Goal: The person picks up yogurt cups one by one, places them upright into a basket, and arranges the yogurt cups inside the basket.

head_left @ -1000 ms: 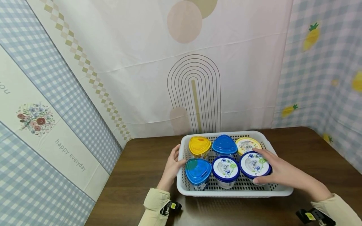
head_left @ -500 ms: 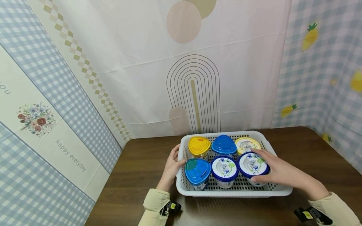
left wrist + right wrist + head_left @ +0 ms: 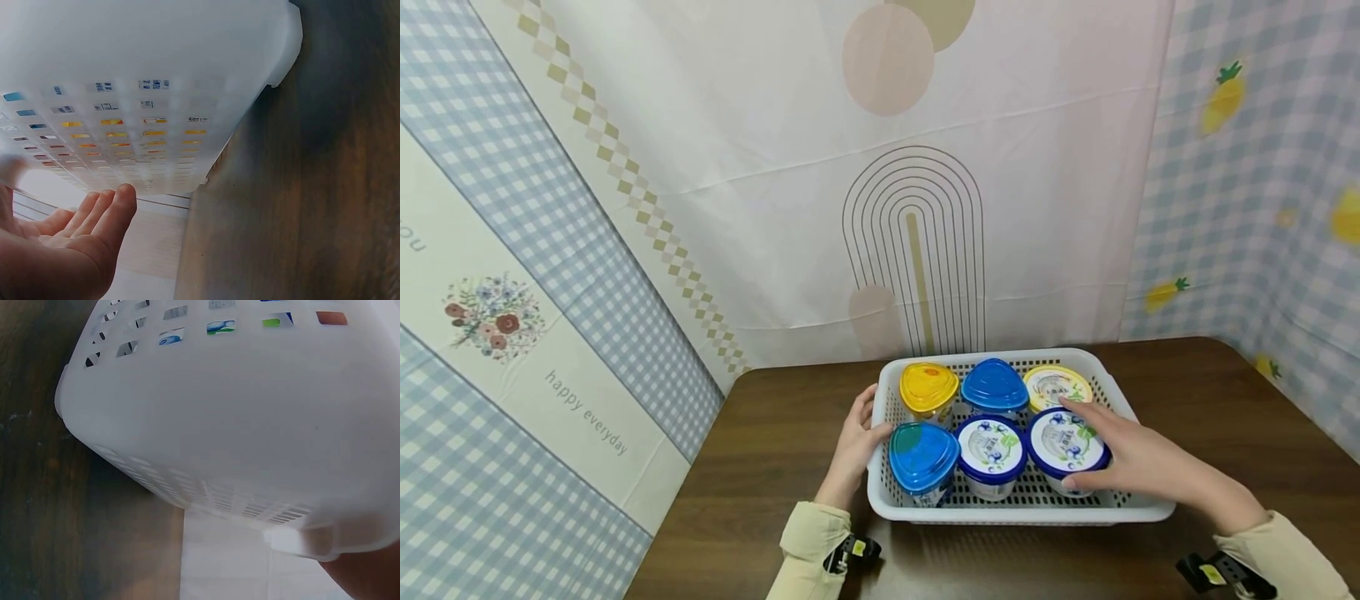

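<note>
A white plastic basket (image 3: pixel 1131 508) stands on the table, holding several lidded containers. My right hand (image 3: pixel 1138 454) grips a round tub (image 3: pixel 1067 440) with a white printed lid and dark blue rim at the basket's front right, thumb in front and fingers behind. Close beside it are a matching tub (image 3: pixel 991 450) and a jar with a rounded-triangular blue lid (image 3: pixel 923 457). My left hand (image 3: pixel 848 446) holds the basket's left side, thumb at the rim and fingers outside. In the left wrist view its fingers (image 3: pixel 115 215) extend along the outer wall. The right wrist view hides the right fingertips behind the basket.
In the back row are a yellow-lidded jar (image 3: pixel 928 385), another blue-lidded jar (image 3: pixel 995 383) and a tub with a yellow-rimmed lid (image 3: pixel 1057 386). The brown wooden table (image 3: pixel 790 417) ends at a patterned cloth backdrop (image 3: pixel 790 250).
My right hand has moved slightly left and nearer with the round tub. The matching tub beside it has also shifted left against the blue-lidded jar. My left hand has stayed put.
</note>
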A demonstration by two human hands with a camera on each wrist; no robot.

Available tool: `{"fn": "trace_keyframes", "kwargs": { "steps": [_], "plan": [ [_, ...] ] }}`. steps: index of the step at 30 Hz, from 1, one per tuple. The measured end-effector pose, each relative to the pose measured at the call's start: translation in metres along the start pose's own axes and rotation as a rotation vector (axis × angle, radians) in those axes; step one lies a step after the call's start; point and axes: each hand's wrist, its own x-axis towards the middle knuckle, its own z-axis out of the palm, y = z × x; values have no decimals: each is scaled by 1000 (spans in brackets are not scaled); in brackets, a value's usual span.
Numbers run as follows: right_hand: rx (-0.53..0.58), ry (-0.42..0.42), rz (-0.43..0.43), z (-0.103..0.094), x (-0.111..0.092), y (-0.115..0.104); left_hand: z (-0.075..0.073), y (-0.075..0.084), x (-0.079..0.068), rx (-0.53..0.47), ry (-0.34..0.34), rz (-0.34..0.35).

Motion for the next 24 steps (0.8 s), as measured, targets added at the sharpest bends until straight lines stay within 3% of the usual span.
{"fn": "trace_keyframes", "kwargs": {
  "steps": [15,24],
  "plan": [
    [-39,15,-25,2,-5,0,1,-1,3,-19,-7,2],
    [-83,100,-127,10,-7,5,-1,-2,2,5,-7,-7]
  ]
}}
